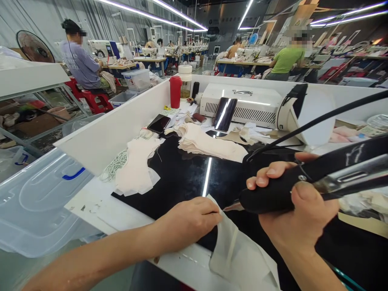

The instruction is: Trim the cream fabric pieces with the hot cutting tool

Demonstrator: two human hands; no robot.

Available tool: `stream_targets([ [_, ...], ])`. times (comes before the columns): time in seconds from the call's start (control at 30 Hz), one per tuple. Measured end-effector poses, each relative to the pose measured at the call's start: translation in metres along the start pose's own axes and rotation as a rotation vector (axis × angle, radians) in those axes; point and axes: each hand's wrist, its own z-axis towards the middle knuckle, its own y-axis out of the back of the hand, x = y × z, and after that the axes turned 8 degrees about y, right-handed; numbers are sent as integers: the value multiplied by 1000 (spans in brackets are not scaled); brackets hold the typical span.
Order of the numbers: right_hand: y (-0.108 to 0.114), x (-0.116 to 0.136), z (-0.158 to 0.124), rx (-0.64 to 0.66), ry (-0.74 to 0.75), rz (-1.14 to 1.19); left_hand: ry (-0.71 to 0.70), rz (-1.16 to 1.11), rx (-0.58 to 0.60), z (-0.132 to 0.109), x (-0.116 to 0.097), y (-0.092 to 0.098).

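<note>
One panel (254, 260), pinched by the left hand (190, 222) beside the tool (269, 194), seems in progress; right hand (303, 218) clasps the tool; two stacks (209, 143) beyond it: done or waiting, unclear.

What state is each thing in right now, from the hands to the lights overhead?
Left hand: closed on the pale fabric
Right hand: wrapped around the black tool
Pale fabric: pinched at one corner, hanging in folds
Black tool: held, tip close to the fabric
Fabric stack: layered, lying down
Green cord: loosely heaped
Red flask: upright
Ceiling light: lit
</note>
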Motion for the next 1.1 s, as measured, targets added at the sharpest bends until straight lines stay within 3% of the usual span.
stream_targets([
  [1.1,-5,3,-1,-4,12,24,-32,-9,-46,2,0,0],
])
